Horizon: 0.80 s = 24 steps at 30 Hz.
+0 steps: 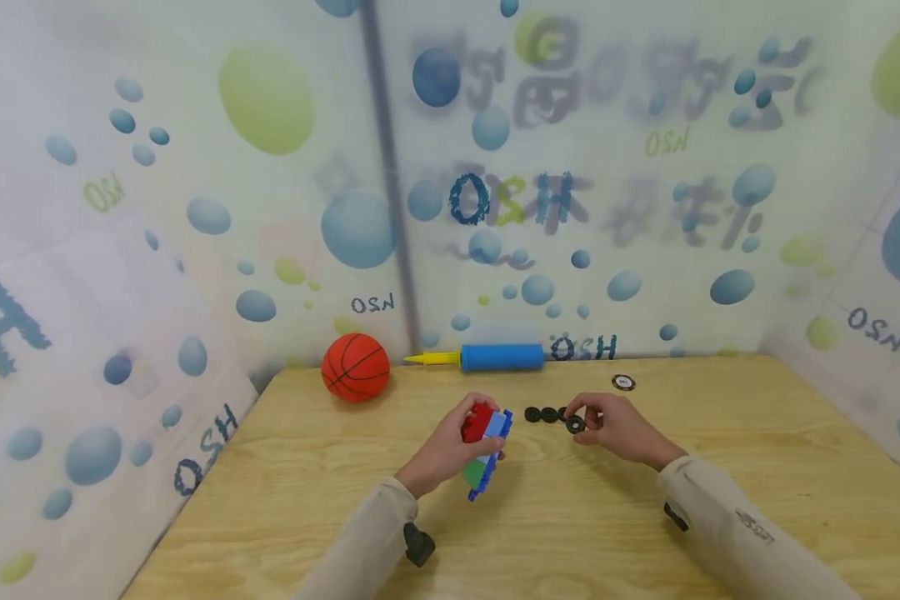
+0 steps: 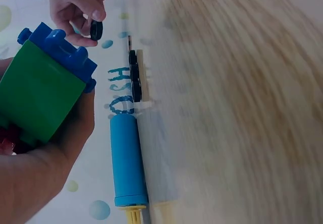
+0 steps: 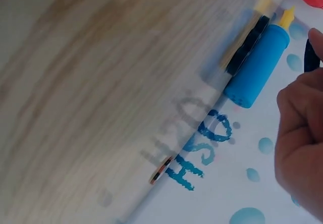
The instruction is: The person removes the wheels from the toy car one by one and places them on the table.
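My left hand [image 1: 446, 446] grips a toy car body of building blocks [image 1: 476, 473], held tilted above the table. Its red, light blue and green blocks sit on a blue base [image 2: 65, 47] with short pegs along it. Thumb and fingertips of my right hand [image 1: 617, 427] pinch a small black toy wheel [image 1: 575, 425], apart from the car body. In the left wrist view this wheel [image 2: 96, 31] stands edge-on between the fingers. Behind it on the table lie more black wheels [image 1: 541, 414] in a short row, the rightmost partly hidden by my right hand.
A red basketball [image 1: 356, 367] sits at the back left of the wooden table [image 1: 555, 533]. Beside it lies a blue hand pump [image 1: 502, 357] with a yellow nozzle, along the patterned wall sheet [image 1: 615, 250]. A round chip [image 1: 623, 382] lies beyond my right hand.
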{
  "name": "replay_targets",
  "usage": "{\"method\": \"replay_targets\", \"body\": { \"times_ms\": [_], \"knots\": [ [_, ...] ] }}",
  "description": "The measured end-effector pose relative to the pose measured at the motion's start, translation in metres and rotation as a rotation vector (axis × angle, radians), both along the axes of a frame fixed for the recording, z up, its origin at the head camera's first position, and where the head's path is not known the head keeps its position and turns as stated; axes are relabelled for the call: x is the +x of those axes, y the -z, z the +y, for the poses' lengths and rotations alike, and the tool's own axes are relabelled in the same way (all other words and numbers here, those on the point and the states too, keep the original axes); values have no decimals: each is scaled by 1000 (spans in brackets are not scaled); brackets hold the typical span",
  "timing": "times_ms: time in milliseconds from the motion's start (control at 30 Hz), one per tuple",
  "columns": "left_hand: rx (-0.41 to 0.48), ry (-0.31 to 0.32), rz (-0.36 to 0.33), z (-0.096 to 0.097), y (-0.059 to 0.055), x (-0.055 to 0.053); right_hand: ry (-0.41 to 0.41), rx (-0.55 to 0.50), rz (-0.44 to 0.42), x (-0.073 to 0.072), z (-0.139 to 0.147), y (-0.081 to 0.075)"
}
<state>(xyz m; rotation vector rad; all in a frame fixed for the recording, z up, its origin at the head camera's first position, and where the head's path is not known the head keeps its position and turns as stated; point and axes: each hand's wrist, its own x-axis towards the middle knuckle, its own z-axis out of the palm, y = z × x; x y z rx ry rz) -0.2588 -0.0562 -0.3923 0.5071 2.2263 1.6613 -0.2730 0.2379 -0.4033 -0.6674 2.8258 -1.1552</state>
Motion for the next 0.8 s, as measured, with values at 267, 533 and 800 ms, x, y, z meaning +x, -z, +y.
{"method": "replay_targets", "body": {
  "times_ms": [267,533,800],
  "knots": [
    [-37,28,-2,-12,0,-1,19,105,48,-13,9,8],
    [-88,55,13,-16,1,-2,61,146,-34,-26,10,12],
    [-147,69,50,-17,1,-3,142,154,-147,-37,10,15]
  ]
}}
